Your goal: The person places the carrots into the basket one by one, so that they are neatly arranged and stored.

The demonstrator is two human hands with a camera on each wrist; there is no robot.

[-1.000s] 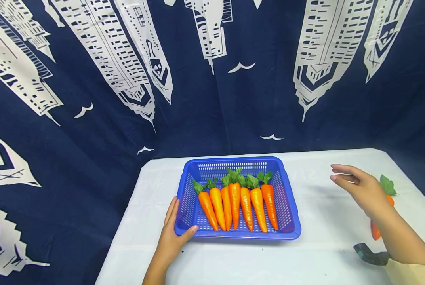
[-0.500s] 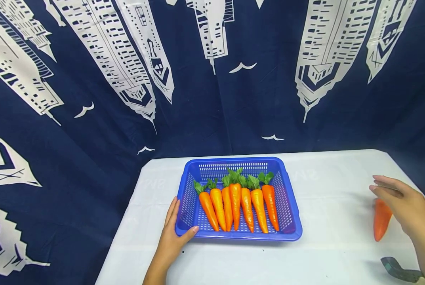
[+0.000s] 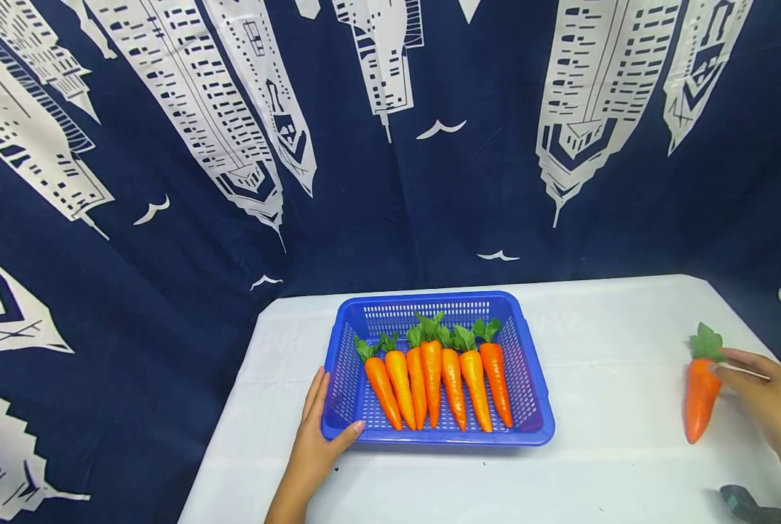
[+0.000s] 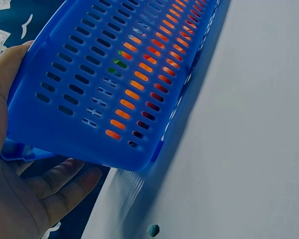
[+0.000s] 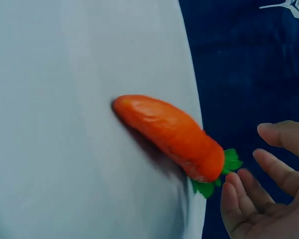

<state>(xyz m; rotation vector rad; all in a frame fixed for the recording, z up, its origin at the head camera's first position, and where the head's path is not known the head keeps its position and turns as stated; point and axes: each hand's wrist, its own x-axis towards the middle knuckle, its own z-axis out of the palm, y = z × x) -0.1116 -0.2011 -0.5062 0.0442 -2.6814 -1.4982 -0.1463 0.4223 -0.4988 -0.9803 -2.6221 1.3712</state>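
Note:
Near the table's right edge lies a single orange carrot (image 3: pixel 700 400) with a green leafy top. My right hand (image 3: pixel 766 393) reaches over its leafy end, thumb and fingers spread about it. In the right wrist view the fingers are apart and gently bent beside the carrot (image 5: pixel 164 132), not closed round it. A blue plastic basket (image 3: pixel 442 435) with slotted walls stands mid-table and holds several carrots (image 3: pixel 452 386) side by side, leaves toward the back. My left hand (image 3: pixel 318 437) rests at its front left corner, fingers straight along the side and thumb on the front rim.
The white-covered table (image 3: pixel 600 407) runs under everything. Behind it hangs a dark blue curtain (image 3: pixel 364 218) with white building prints. A dark curved piece (image 3: pixel 750 506) is by my right wrist.
My right hand has moved right and down to the lone carrot's leafy end, uncovering the carrot on the table. The left hand and basket have stayed in place.

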